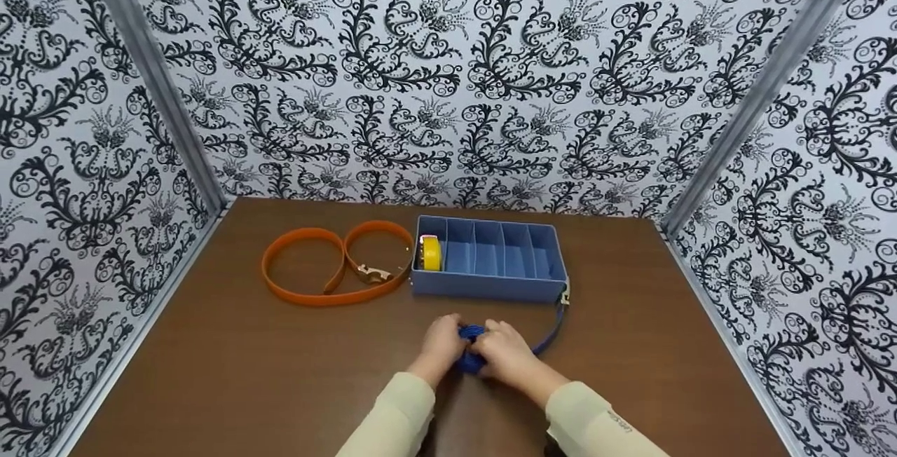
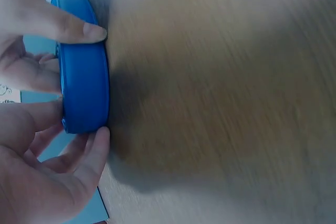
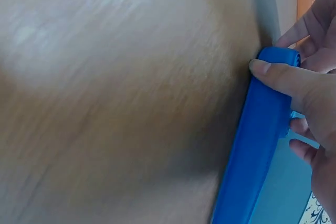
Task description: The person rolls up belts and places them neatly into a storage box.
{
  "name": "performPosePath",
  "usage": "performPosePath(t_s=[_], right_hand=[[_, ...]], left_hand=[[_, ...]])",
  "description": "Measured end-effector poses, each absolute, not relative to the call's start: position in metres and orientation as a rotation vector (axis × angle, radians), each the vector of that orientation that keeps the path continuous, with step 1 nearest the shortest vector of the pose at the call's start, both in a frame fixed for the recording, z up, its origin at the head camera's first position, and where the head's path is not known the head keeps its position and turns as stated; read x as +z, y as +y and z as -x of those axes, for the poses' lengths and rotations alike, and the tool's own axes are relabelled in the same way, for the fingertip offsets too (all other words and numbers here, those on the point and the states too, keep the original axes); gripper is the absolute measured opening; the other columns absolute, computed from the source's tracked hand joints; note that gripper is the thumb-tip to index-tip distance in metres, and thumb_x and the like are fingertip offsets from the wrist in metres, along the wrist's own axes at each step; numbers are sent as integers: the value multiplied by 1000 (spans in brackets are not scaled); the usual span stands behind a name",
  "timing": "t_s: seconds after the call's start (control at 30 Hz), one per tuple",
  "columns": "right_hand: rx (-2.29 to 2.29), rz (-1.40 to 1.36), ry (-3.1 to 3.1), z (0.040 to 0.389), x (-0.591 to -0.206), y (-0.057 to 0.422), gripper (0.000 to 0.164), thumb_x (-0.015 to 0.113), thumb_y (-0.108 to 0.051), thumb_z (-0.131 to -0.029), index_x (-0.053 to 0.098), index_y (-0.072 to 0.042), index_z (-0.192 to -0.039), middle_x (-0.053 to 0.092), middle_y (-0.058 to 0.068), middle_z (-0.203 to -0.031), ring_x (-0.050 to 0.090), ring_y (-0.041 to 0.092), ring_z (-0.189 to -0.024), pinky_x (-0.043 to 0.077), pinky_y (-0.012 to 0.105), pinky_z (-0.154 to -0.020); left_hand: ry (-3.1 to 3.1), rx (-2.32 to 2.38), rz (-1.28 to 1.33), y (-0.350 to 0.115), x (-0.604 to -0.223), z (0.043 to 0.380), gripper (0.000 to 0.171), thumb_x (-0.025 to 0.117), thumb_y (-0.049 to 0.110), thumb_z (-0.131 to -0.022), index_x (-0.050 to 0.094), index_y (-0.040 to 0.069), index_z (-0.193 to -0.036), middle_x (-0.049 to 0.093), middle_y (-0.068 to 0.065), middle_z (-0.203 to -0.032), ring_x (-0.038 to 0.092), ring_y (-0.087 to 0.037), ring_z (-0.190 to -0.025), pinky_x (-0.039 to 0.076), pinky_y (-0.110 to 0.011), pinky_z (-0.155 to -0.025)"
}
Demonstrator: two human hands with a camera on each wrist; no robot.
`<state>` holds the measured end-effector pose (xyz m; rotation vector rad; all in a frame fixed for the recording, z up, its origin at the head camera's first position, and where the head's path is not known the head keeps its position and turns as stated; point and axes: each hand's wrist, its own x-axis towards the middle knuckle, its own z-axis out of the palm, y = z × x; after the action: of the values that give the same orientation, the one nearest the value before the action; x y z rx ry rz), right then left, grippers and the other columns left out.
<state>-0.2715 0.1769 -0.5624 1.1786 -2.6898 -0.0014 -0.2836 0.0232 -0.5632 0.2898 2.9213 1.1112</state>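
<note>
A blue belt (image 1: 471, 362) is wound into a coil that stands on edge on the brown table. My left hand (image 1: 443, 341) holds the coil from the left, with fingers on its outer face in the left wrist view. From the right, my right hand (image 1: 506, 350) pinches it, the thumb (image 3: 273, 72) across the outer wrap and the other fingers inside the coil. The belt's loose tail (image 1: 551, 334) curves right and back to a metal buckle (image 1: 565, 294) by the tray's front right corner. Part of the coil is hidden by both hands.
Behind the hands stands a blue-grey tray (image 1: 490, 287) with several compartments. A rolled yellow belt (image 1: 432, 254) sits in its leftmost one. Left of the tray lies an orange belt (image 1: 308, 298) in two loops, with a metal buckle (image 1: 373, 274). Patterned walls (image 1: 448, 92) enclose the table (image 1: 280, 387).
</note>
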Motion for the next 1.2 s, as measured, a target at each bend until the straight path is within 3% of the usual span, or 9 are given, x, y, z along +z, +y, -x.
performPosePath(t_s=[0.23,0.43,0.57,0.7,1.0,1.2], right_hand=[[-73,-1341,-2676,276,-558,189,34,89,-33,-65,77,-25,-96,70,-10,-89,45,17,-78,38,32,-65],[-107,-1493,-2568,281,-551,198,40,89,-17,-66,77,-28,-103,70,-14,-96,42,14,-76,33,28,-63],[-83,-1538,-2434,282,-551,195,31,84,-10,-67,79,-28,-92,69,-13,-83,43,14,-73,31,27,-61],[-99,-1538,-2377,281,-552,189,25,86,-13,-61,77,-27,-79,64,-11,-71,47,14,-72,31,27,-59],[-20,-1364,-2597,270,-555,177,26,89,-16,-50,74,-24,-69,65,-11,-70,52,14,-72,43,33,-63],[-28,-1221,-2681,265,-555,170,22,88,-17,-51,72,-22,-65,63,-10,-64,52,16,-68,41,33,-62]], left_hand=[[2876,1049,-294,24,-563,285,23,73,4,-83,69,1,-106,69,-13,-100,64,-31,-96,51,-44,-81],[2843,997,-333,25,-558,285,29,71,6,-87,69,4,-115,69,-12,-109,63,-31,-104,50,-44,-87],[2831,953,-383,24,-557,284,29,69,5,-88,70,9,-116,69,-9,-112,62,-29,-107,50,-43,-88],[2847,928,-427,23,-557,284,28,67,4,-89,72,12,-115,70,-7,-111,63,-28,-105,51,-42,-86],[2930,991,-486,21,-564,275,26,67,3,-86,74,11,-110,69,-10,-104,63,-32,-99,51,-43,-83],[2906,1100,-305,25,-565,270,34,70,1,-81,69,4,-115,64,-18,-105,59,-39,-101,48,-48,-86]])
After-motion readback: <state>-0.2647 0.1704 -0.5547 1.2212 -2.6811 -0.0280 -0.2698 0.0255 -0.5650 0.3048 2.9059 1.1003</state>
